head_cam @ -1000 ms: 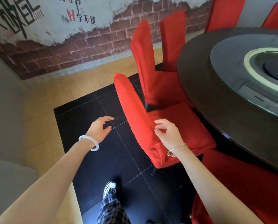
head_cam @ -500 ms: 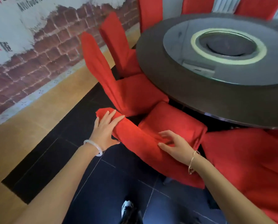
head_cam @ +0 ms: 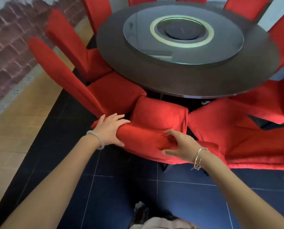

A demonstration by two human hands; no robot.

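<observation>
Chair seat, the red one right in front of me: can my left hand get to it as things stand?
Probably yes. The left hand grips the top of the backrest, and the chair seat lies just beyond it, bare, with nothing between. It would only need to let go.

Bright daylight, motion-blurred edges (wide-angle bend), table [head_cam: 187, 76] glare

**Cloth, wood, glass and tile**

The chair cover [head_cam: 142, 139] at the centre of the frame is seen as matt red cloth, softly napped and creased. The round table [head_cam: 154, 75] above it is finished in dark satin wood, its turntable [head_cam: 228, 47] in glossy, reflective glass. The dark floor tiles [head_cam: 121, 187] at the bottom are shown smooth and faintly shiny. A smooth milky bangle [head_cam: 96, 139] and a thin metal chain [head_cam: 199, 157] are worn.
</observation>
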